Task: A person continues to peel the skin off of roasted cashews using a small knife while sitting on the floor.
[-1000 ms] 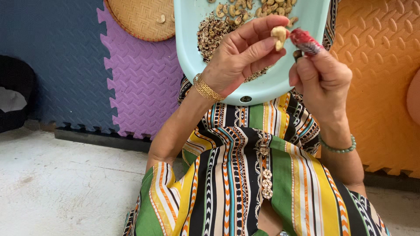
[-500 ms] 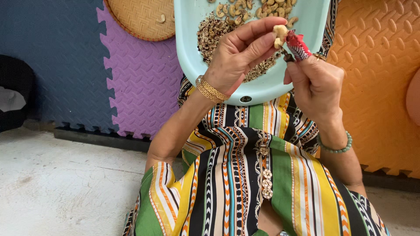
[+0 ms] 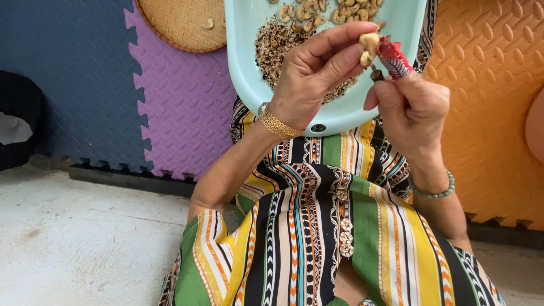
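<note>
My left hand (image 3: 314, 73) pinches a pale cashew nut (image 3: 369, 45) between thumb and fingertips, over a light blue tray (image 3: 334, 113) on my lap. My right hand (image 3: 411, 107) grips a small peeling tool with a red-wrapped handle (image 3: 392, 56), its dark tip touching the nut. The tray holds several peeled cashews (image 3: 306, 14) at its far end and a heap of brown skins (image 3: 272, 48) under my left hand. A gold bracelet (image 3: 276, 122) circles my left wrist, a green bead bracelet (image 3: 433, 191) my right.
A round woven basket (image 3: 181, 22) lies on foam mats: blue (image 3: 68, 79), purple (image 3: 181, 113) and orange (image 3: 493, 113). A black object (image 3: 20, 119) sits at the left edge. Concrete floor (image 3: 85, 243) spreads in the lower left. My striped dress (image 3: 317, 238) covers my lap.
Both hands rose slightly toward the tray's far end with the nut and tool. My right hand turned, and the tool's tip now meets the nut.
</note>
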